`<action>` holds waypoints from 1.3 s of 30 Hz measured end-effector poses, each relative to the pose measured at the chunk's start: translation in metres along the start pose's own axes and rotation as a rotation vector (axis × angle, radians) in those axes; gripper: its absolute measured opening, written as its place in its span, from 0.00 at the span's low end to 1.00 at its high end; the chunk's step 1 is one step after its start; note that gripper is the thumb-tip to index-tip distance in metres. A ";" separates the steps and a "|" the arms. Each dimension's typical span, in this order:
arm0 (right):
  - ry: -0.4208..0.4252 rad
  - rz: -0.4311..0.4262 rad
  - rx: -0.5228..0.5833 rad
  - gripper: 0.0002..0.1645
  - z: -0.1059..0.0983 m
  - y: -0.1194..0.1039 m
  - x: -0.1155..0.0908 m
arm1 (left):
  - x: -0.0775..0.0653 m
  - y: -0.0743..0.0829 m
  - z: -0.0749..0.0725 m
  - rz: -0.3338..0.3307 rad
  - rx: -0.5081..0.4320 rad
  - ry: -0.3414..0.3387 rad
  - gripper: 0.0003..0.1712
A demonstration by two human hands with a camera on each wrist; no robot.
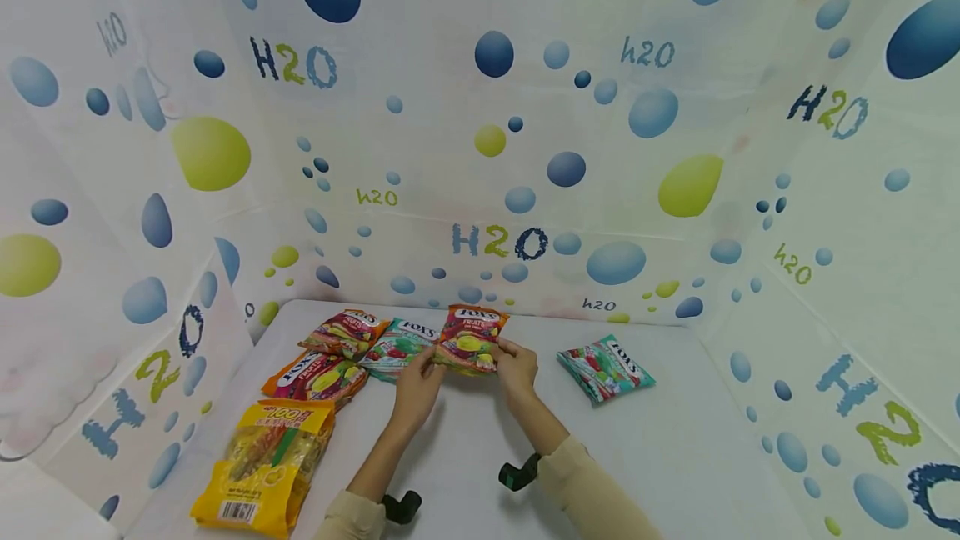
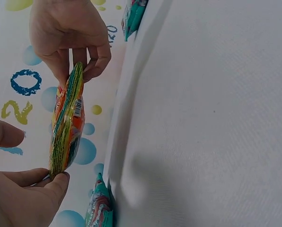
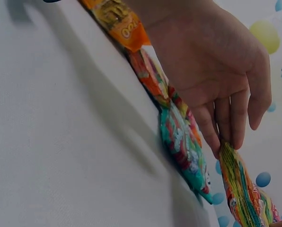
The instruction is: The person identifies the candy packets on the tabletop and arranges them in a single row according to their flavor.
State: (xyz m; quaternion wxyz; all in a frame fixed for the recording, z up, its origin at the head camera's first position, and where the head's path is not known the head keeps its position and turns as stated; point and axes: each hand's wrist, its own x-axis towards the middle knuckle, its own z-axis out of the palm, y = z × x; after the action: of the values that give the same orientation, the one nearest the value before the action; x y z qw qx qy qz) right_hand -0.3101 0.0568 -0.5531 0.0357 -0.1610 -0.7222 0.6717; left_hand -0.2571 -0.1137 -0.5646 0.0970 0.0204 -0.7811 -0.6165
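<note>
Both hands hold up a red-orange Fox's Fruits candy bag [image 1: 472, 338] above the back of the white table. At the bag's left edge, the left hand [image 1: 417, 392] pinches it between thumb and fingers. The right hand [image 1: 517, 369] grips the opposite edge. Seen edge-on in the left wrist view, the candy bag [image 2: 67, 120] spans the space between the two hands, its striped side toward the camera. Just behind the left hand lies a teal Fox's bag [image 1: 397, 348], partly covered by that hand and the raised bag.
Two red Fox's bags, one at the back [image 1: 345, 333] and one nearer [image 1: 315, 377], lie left of the teal one. A large yellow bag [image 1: 266, 465] lies at front left. Another teal Fox's bag [image 1: 606, 368] rests to the right. A printed curtain [image 1: 420, 140] surrounds the table.
</note>
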 end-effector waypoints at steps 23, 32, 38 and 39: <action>-0.042 0.007 0.069 0.16 0.001 0.009 -0.013 | -0.018 -0.008 -0.007 -0.006 -0.014 0.059 0.29; -0.075 0.021 0.104 0.16 -0.002 0.010 -0.019 | -0.028 -0.008 -0.010 -0.017 -0.019 0.068 0.29; -0.097 0.025 0.123 0.16 -0.003 0.012 -0.026 | -0.033 -0.010 -0.014 -0.038 -0.047 0.077 0.29; -0.099 0.025 0.126 0.17 -0.003 0.013 -0.027 | -0.034 -0.011 -0.015 -0.035 -0.047 0.078 0.29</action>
State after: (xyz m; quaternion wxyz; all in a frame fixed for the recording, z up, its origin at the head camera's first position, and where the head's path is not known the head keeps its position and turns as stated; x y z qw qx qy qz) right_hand -0.2816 0.0526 -0.5609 0.0017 -0.1340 -0.6774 0.7233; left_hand -0.2225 -0.1252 -0.5761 0.1168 0.0559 -0.7615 -0.6351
